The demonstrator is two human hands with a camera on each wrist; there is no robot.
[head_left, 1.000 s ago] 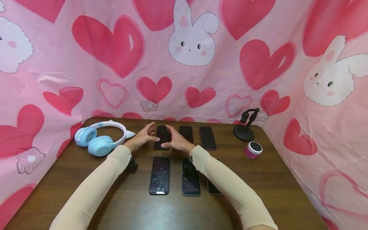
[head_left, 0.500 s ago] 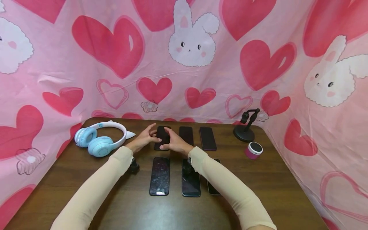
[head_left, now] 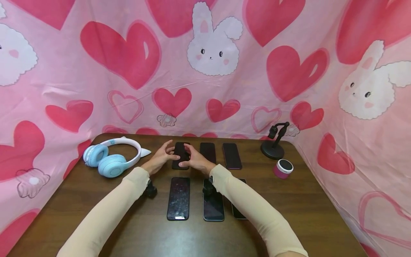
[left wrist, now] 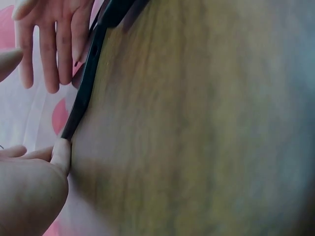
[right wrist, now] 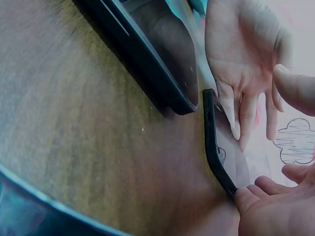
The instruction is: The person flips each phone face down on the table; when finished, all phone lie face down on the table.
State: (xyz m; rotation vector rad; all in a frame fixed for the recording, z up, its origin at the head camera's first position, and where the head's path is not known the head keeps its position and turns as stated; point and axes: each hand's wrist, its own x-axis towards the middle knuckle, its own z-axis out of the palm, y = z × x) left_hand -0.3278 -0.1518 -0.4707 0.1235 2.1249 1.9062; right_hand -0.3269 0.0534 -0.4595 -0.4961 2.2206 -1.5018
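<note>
My left hand (head_left: pixel 161 157) is at the left side of a black phone (head_left: pixel 180 149) lying in the back row on the table. My right hand (head_left: pixel 196 160) is at the phone's right side, facing the left. Gently curved fingers and spread thumbs frame the phone, which lies flat. In the left wrist view, the left fingertips are right at one end of the phone's dark edge (left wrist: pixel 84 88). The right wrist view has the right hand (right wrist: pixel 280 204) with its finger at a corner of the phone (right wrist: pixel 211 142), while the opposite hand's fingers extend straight.
Two more phones, a middle one (head_left: pixel 208 151) and a right one (head_left: pixel 232 156), complete the back row. Nearer lie phones at left (head_left: pixel 178 200), centre (head_left: pixel 213 208) and right (head_left: pixel 237 210), the last partly under the right sleeve. Around them stand blue-white headphones (head_left: pixel 112 165), a black stand (head_left: pixel 273 149) and a pink-white cylinder (head_left: pixel 282 169).
The right hand has shifted very slightly left, closer to the left hand over the phone. The head view has tilted a little; the phones keep their places.
</note>
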